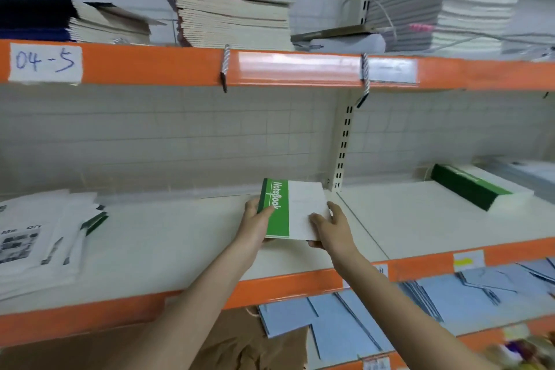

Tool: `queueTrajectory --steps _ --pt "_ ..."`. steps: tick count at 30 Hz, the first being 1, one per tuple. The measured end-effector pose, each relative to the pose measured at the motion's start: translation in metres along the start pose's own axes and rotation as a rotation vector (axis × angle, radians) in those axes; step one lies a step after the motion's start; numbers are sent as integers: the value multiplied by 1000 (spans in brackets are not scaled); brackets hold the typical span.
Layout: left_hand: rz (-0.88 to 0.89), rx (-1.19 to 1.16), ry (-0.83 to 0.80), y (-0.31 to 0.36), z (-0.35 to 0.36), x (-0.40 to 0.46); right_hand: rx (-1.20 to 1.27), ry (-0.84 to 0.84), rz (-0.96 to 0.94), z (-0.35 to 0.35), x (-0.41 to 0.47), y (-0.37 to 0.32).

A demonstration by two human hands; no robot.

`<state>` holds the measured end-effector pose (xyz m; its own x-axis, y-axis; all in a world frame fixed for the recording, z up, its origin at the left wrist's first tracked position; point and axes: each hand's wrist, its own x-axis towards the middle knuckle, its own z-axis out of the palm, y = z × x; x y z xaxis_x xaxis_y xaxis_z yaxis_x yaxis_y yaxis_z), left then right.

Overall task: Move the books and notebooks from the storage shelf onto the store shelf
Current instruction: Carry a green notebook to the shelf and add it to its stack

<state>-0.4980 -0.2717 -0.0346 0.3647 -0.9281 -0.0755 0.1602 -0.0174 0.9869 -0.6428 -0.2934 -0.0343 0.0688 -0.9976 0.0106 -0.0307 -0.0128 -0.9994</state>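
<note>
- Blue notebooks (354, 327): lying fanned and overlapping on the lowest shelf at near right, partly hidden by the right forearm; brown paper (240, 339) is showing just left of them.
- Orange shelf edge (120, 312): running along the near front of the white middle shelf (180, 243), carrying small labels at right, their print too blurred to read.
- Left hand (255, 225): gripping the green-and-white notebook (288, 210) at its green left edge, thumb lying over the cover and fingers curling underneath.
- Right hand (333, 228): holding the same notebook at its white right edge, thumb pressing on the cover, fingers wrapping the side and underside.
- Green-and-white notebook: sitting between both hands over the middle of the white shelf, just left of the slotted upright (345, 147), the word "NoteBook" reading along the green band; whether it is resting on the board or being held slightly above it cannot be told.
- White printed sheets (36, 237): lying stacked at the far-left end of the same shelf, a green-spined item poking out beside them.
- Green-spined stack (477, 189): lying flat at right on the neighbouring shelf bay, well apart from the hands.
- Upper orange rail (150, 64): carrying a handwritten tag "04-5" (45, 61) at left.
- Top shelf, farthest: holding a cream notebook pile (234, 21) at centre, dark-covered books (36, 19) at left and a grey-and-white stack (468, 0) at right.
</note>
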Motion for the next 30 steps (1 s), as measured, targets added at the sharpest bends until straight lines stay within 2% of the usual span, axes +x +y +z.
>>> queueTrajectory --steps 19,30 --pt "18 18 -242 -54 247 1 -79 289 14 -241 43 27" --pt "-10 -55 -261 -57 363 54 -33 254 5 -335 122 15"
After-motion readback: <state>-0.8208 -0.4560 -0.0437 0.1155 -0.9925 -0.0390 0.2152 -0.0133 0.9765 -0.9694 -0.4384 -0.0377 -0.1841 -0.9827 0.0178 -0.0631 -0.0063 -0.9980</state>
